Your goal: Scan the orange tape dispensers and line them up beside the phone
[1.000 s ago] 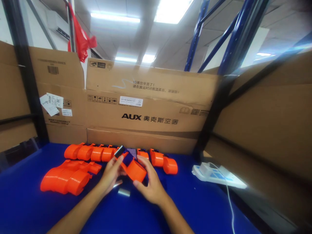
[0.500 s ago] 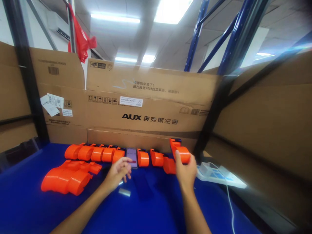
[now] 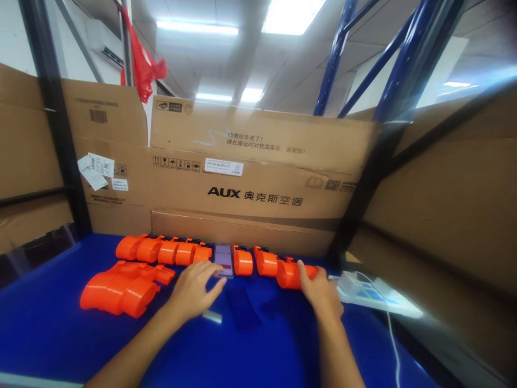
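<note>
Brown cardboard (image 3: 250,223) is walling in the back and both sides of the space, with black lettering running across its rear panel. Before it, a blue worktop (image 3: 226,361) is spreading beneath everything being handled. Dark posts (image 3: 355,210) are slanting up at the left and right, and a red plastic bag (image 3: 143,64) is hanging high at the left. At the right, a white power strip (image 3: 383,302) is lying just beyond the right hand (image 3: 323,293), crowding that side, its pale cable (image 3: 391,334) trailing toward the near edge. A clump of orange parts (image 3: 117,293) is resting well to the left, near the left hand (image 3: 196,291). Behind, a row of orange parts (image 3: 184,254) is lining the foot of the cardboard. At its right end, the right hand is grasping an orange piece (image 3: 311,272) between thumb and fingers, the neighbouring part sitting close against its left. The left hand is holding nothing, its fingers loosely bent, and is hovering well apart from that piece. Its fingertips are overlapping the lower edge of a phone (image 3: 223,257) standing within the row; whether they are touching it, one cannot tell. Below that hand, a small silvery bar (image 3: 212,317) is lying flat.
</note>
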`<state>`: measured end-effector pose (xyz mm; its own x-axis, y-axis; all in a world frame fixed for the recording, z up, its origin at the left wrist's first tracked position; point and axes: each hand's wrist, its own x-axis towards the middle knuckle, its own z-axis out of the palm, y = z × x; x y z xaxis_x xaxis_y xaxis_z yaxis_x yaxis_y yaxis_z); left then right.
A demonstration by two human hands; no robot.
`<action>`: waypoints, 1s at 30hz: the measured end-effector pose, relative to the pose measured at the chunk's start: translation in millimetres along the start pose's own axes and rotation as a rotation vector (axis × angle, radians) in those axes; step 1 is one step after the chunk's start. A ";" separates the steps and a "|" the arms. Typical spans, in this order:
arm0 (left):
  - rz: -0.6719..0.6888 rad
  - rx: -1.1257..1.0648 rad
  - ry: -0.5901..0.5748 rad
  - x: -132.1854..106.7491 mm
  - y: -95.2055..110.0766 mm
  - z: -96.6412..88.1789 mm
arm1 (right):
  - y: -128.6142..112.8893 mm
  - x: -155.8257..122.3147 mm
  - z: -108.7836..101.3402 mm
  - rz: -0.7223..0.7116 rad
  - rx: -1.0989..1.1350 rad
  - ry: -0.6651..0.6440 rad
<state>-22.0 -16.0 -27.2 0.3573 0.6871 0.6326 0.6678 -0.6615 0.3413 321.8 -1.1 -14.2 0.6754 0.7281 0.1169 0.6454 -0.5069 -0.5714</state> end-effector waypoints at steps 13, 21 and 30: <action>-0.463 0.675 -0.335 -38.6 -79.9 -82.4 | -26.1 -33.8 -4.8 -0.351 0.339 0.558; -0.535 0.660 -0.335 -36.1 -65.8 -55.0 | -31.8 -44.7 2.1 -0.664 0.429 0.546; -0.578 0.760 -0.243 -27.3 -43.7 -89.1 | -36.6 -55.0 6.0 -0.813 0.480 0.514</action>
<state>-119.1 -32.5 2.6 -0.0883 0.9432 0.3202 0.9936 0.1062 -0.0388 258.9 -19.8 -4.6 0.2480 0.4276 0.8693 0.8366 0.3579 -0.4147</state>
